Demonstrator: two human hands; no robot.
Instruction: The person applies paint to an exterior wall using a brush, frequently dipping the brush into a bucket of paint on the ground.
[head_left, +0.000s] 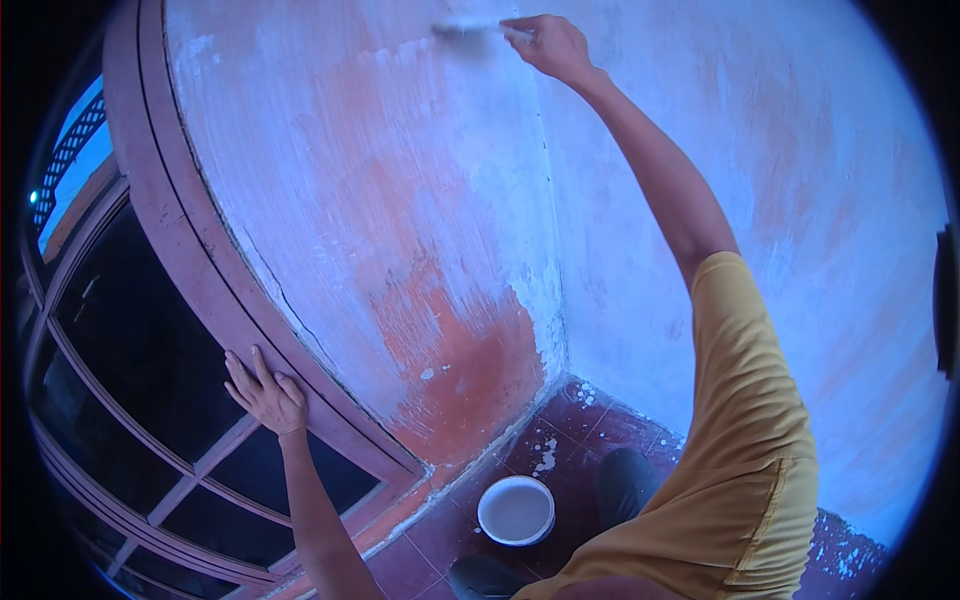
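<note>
The right hand (548, 45) was closed around the handle of a brush (465, 31), which was high at the white-streaked wall (320, 170), near the corner. The left hand (272, 397), fingers spread and gripping nothing, rested on the window frame (215, 265). Below, a white tub (482, 510) of pale liquid stood on the spattered floor tiles (415, 560).

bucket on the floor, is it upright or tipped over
Upright: the white bucket stands on the tiled floor, its round mouth facing up, with pale contents visible inside.
</note>
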